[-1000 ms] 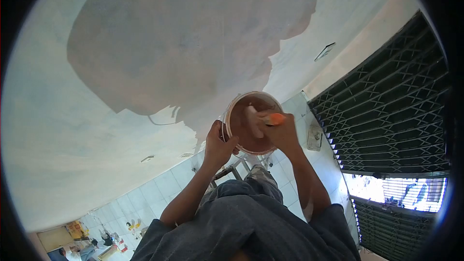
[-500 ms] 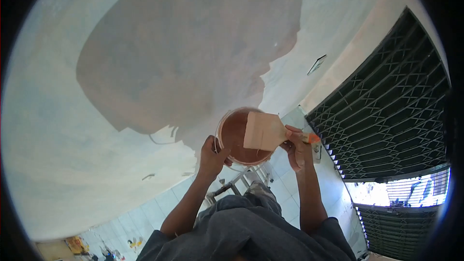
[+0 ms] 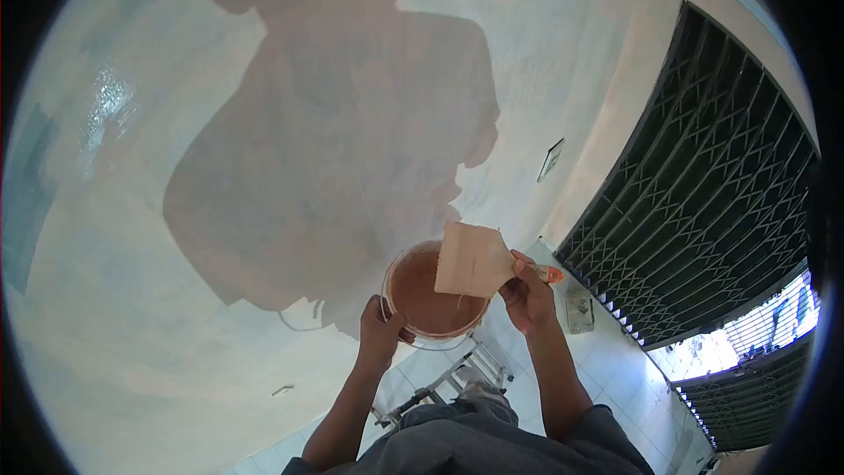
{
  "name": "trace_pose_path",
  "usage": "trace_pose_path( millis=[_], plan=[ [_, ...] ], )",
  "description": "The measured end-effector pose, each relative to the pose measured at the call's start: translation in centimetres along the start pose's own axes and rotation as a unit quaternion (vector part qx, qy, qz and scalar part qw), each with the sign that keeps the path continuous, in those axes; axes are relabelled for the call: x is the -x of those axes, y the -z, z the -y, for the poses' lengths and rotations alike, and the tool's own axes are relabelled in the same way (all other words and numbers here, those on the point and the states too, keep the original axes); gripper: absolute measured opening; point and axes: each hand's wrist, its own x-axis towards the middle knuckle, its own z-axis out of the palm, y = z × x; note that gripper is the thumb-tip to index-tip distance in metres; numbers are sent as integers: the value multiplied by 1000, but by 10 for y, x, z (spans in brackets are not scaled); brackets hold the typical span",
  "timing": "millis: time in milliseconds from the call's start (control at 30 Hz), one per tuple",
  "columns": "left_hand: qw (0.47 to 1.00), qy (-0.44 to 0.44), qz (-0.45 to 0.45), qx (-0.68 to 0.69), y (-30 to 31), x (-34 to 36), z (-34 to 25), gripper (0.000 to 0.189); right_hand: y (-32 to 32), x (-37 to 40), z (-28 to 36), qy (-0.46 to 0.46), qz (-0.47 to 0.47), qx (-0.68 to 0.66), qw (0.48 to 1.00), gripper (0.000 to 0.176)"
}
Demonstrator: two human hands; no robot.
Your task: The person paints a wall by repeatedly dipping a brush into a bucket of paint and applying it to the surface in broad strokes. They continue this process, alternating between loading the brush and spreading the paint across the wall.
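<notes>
A round bucket [image 3: 409, 286] with reddish-brown liquid in it hangs in front of the wall, its thin wire handle drooping below the rim. My left hand [image 3: 381, 332] is closed on the bucket's left rim. In my right hand [image 3: 530, 295] is a wide paintbrush [image 3: 472, 260] with an orange-tipped handle, gripped near where the handle meets the head. The brush's broad, paint-coated head lies over the right part of the bucket's opening and points left. Whether it touches the rim is unclear.
A pale wall [image 3: 334, 123] with a large shadow fills the upper view. Dark folding metal gates [image 3: 703, 185] stand at the right. Below are a metal ladder [image 3: 453, 380], a pale tiled floor [image 3: 611, 365] and a tray-like object [image 3: 579, 311]. A small plate [image 3: 550, 160] is on the wall.
The view has tilted up, showing more of the wall above. The bucket, brush and both hands sit lower in the picture. Both grips look the same.
</notes>
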Motion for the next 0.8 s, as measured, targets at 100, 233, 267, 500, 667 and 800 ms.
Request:
trace_pose_path(
  millis=[100, 233, 267, 500, 667, 800],
  plan=[
    [1000, -29, -5, -5, -2, -4, -2, 17, -7, -1, 2, 12, -12, -27, 999, 34],
    [999, -22, -11, -22, 5, -7, 5, 18, -24, -9, 14, 21, 17, -53, 998, 37],
    [1000, -15, -8, -26, 5, -7, 2, 18, -33, -14, 20, 35, 4, -58, 998, 38],
    [1000, -11, -8, -24, 7, 0, 4, 18, -103, -93, 135, 272, 46, -74, 958, 34],
    [999, -5, -28, -40, 20, 8, 18, 19, -161, -165, 253, 478, 38, 26, 877, 30],
    [998, -1, -28, -48, 20, 20, 12, 20, -195, -216, 309, 557, 13, 93, 826, 31]
  ],
)
